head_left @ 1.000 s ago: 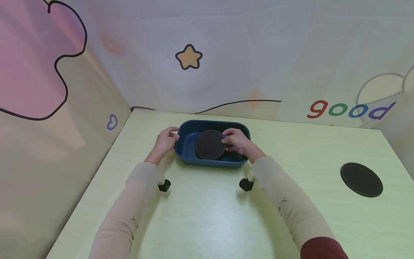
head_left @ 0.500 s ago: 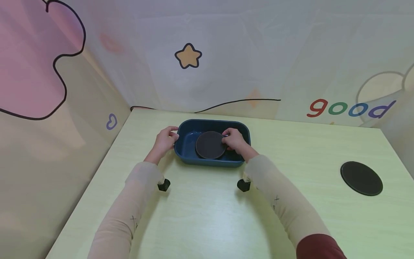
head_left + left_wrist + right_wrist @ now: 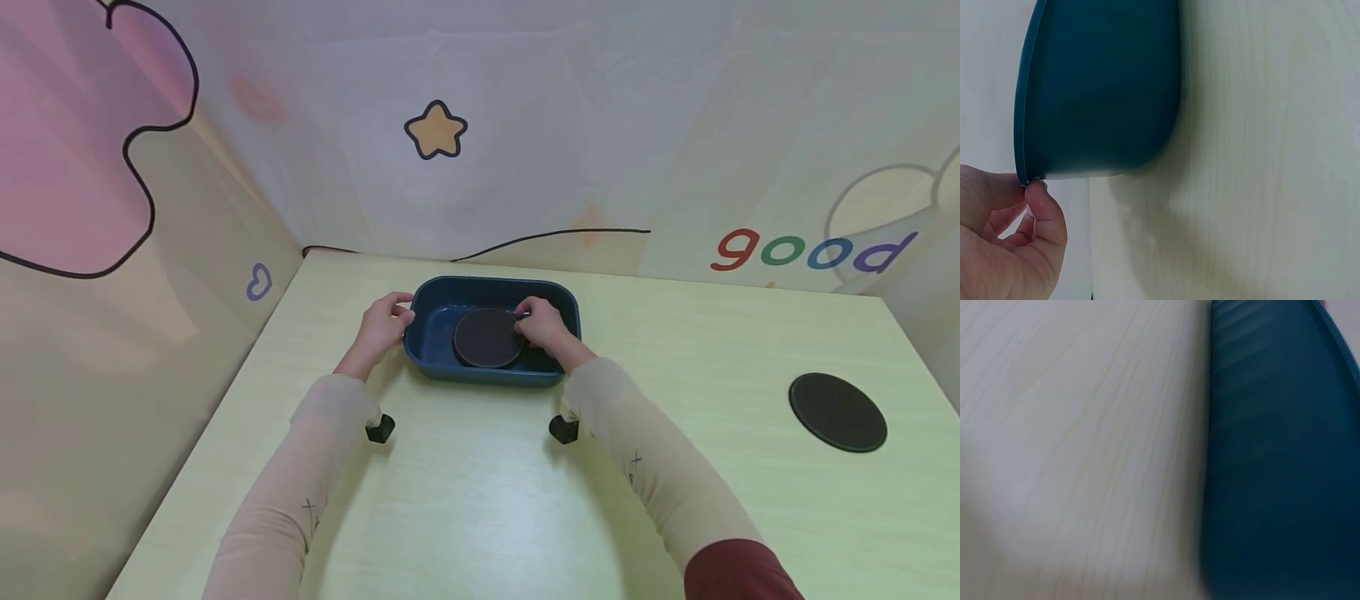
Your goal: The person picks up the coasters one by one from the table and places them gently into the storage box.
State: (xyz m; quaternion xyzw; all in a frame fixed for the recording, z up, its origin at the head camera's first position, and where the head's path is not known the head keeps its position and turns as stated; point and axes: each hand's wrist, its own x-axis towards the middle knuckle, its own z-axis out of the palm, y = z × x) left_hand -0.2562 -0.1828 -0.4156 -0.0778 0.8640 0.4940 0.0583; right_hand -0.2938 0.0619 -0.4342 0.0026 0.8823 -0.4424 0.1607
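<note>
A dark blue rectangular tub stands on the pale green table. My left hand grips the tub's left rim; in the left wrist view the left hand has its thumb against the tub at the rim's edge. My right hand reaches into the tub and pinches the right edge of a black round disc, which lies low inside the tub. The right wrist view shows only the tub's outer wall, blurred, and the table.
A second black round disc lies flat on the table at the right. Fabric walls with printed shapes and the word "good" close off the back and left sides. Small black wrist cameras hang under both forearms.
The right hand has lowered the black disc from a tilted position down into the tub. The left hand has stayed on the rim.
</note>
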